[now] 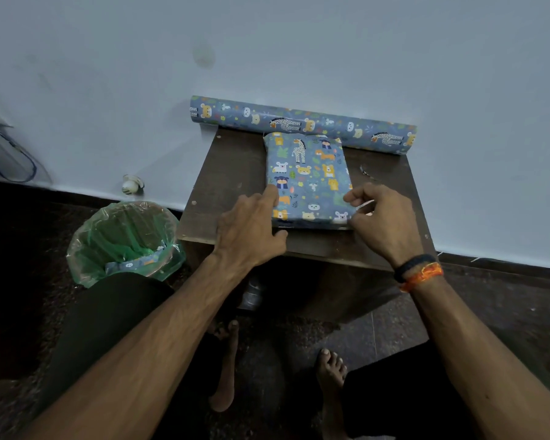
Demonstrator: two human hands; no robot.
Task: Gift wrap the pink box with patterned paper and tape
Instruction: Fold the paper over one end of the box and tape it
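Left hand [251, 225] fingers flat, steadying the stiff, slick blue animal-print wrapped box [308, 182]; right hand [381, 217] fingers pinch clear tape [364, 207].

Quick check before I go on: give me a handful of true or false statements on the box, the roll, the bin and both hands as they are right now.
1. The box on the wooden table is covered in animal-patterned paper. True.
2. The paper roll lies at the near edge of the table. False: it lies at the far edge, along the wall.
3. The left hand rests against the box's left near corner. True.
4. The right hand lies flat and open on the floor. False: it is at the box's right near corner, fingers curled, pinching what looks like a strip of tape.
5. The bin stands to the right of the table. False: it stands to the left.
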